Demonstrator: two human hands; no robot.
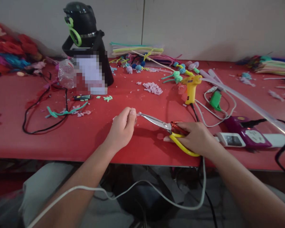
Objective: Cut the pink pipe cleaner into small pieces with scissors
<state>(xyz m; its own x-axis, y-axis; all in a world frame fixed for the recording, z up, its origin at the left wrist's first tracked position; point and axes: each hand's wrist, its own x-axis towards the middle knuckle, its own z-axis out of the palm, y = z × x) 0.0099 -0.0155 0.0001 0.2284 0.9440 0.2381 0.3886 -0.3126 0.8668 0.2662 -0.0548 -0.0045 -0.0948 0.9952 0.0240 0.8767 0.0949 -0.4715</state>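
Note:
My right hand (197,137) is wrapped round the handles of a pair of scissors (156,121), one handle yellow and the other reddish-orange. Their blades point left, and the tips meet a short bit of pale pink pipe cleaner (138,113). It sticks out of my left hand (123,126), which is closed in a pinch just left of the blades; most of what it holds is hidden by the fingers. Beyond the hands lies a small heap of cut pale pink pieces (152,88) on the red table (97,142).
A yellow glue gun (191,89) with a long clear glue stick (251,104) stands at right. Near it are a purple power strip (248,133) and cables. A black bottle (97,53) stands back left. Bundled pipe cleaners (137,49) lie by the wall. A white cable (142,182) hangs across my lap.

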